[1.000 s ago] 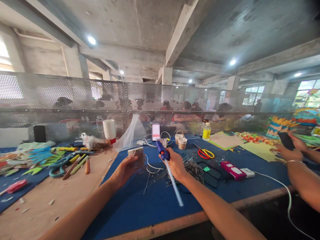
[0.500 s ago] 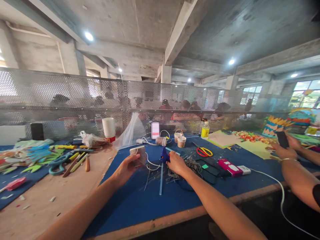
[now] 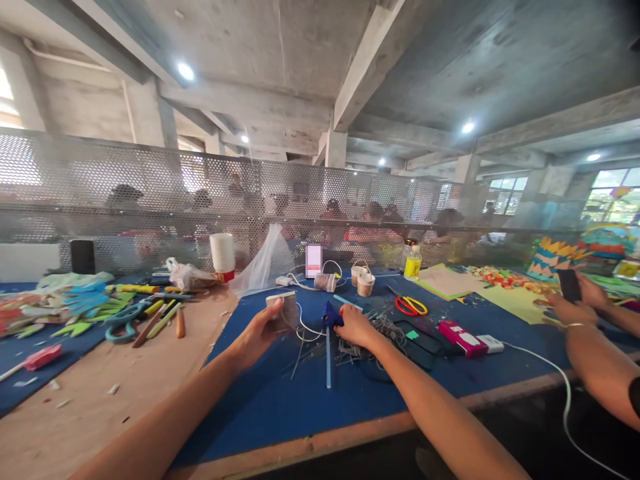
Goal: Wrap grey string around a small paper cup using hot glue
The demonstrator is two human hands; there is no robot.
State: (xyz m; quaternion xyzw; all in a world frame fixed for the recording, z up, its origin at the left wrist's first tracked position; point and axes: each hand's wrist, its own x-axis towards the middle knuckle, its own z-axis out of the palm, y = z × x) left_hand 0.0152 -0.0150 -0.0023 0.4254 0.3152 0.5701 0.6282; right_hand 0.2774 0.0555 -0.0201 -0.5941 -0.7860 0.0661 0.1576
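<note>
My left hand (image 3: 256, 335) is closed around a small pale paper cup (image 3: 284, 313), tilted on its side over the blue mat (image 3: 280, 407). My right hand (image 3: 357, 325) grips a dark blue hot glue gun (image 3: 331, 313), its body partly hidden by the fingers. A long translucent glue stick (image 3: 329, 363) extends from the gun toward me. The gun is a short way right of the cup, apart from it. Beside and under my right wrist lies a tangle of grey cord (image 3: 385, 337). A white cable (image 3: 306, 327) curves between my two hands.
Small cups with handles (image 3: 365, 283), a spool of cord (image 3: 325, 283) and red-yellow scissors (image 3: 411, 306) are behind my hands. Tools, including blue-handled scissors (image 3: 123, 323), lie left. At right are a pink box (image 3: 463, 338) and another person's hands holding a phone (image 3: 569, 287).
The view has shifted slightly, moving the scene a little to the right. My left hand has turned the cup slightly. The glue gun stays in my right hand.
</note>
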